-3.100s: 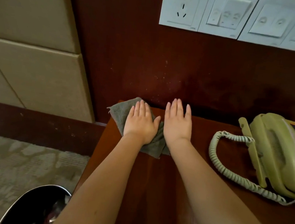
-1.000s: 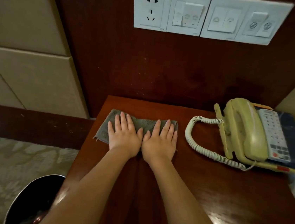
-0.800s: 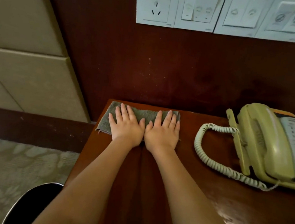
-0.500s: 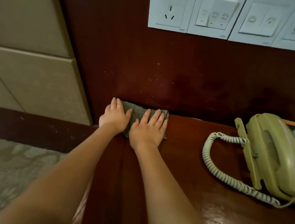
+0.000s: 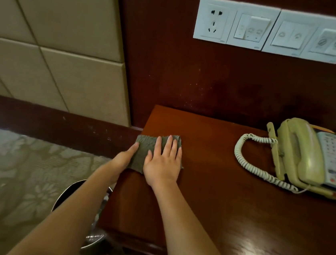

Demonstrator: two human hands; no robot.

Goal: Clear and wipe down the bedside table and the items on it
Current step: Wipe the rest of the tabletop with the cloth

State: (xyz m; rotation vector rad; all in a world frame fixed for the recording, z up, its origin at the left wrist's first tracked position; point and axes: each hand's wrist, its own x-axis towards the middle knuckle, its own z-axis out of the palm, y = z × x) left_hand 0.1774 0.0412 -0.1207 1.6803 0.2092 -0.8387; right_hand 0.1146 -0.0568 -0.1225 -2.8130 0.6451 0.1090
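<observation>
Fingers (image 5: 169,146) of the right hand (image 5: 164,164) lie straight and close together, pressed flat on a folded grey cloth (image 5: 146,145). It sits at the left edge of the dark wooden bedside table (image 5: 227,207). At that same edge is the left hand (image 5: 125,158), one digit resting on the cloth's left side. Its other fingers are hidden, so whether they grip cannot be told.

Nearest the viewer, two bare forearms reach forward. A dark round bin (image 5: 67,191) with a shiny rim stands on patterned carpet (image 5: 11,172) beside the table.

Farther back on the right, a cream corded phone (image 5: 306,155) rests on the table. Its coiled cord (image 5: 248,163) loops left across the wood, and its keypad (image 5: 331,154) is too blurred to read.

Beyond, on the dark wood wall (image 5: 210,79), a white plate (image 5: 278,31) holds one socket (image 5: 215,20) and several switches with marks too small to read. Beige padded panels (image 5: 56,51) cover the wall at left.
</observation>
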